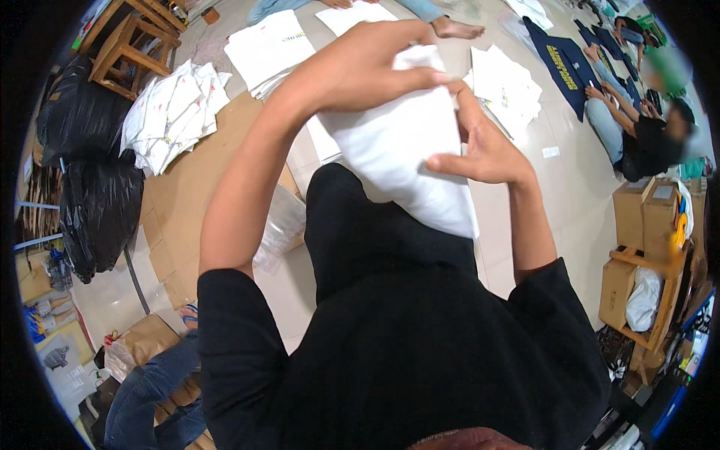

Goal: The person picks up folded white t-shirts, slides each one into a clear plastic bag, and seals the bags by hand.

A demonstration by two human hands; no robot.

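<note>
Between my two hands is a folded white shirt (pixel 397 150), held up in front of my lap with its lower end tapering down to the right. My left hand (pixel 367 71) reaches over its top edge, fingers curled and thumb pressed against the cloth. My right hand (pixel 484 146) grips the right edge, thumb on the near face and the other fingers partly hidden behind. A stack of folded white shirts (pixel 270 52) lies on the floor beyond my left hand. Past my right hand is another white pile (pixel 506 90).
On cardboard (pixel 187 210) to the left sits a heap of white shirts (pixel 176 116), beside black plastic bags (pixel 97 217) and a wooden stool (pixel 131 56). Clear plastic bags (pixel 281 225) lie by my leg. Dark printed garments (pixel 559 64), seated people and boxes (pixel 634 217) are at right.
</note>
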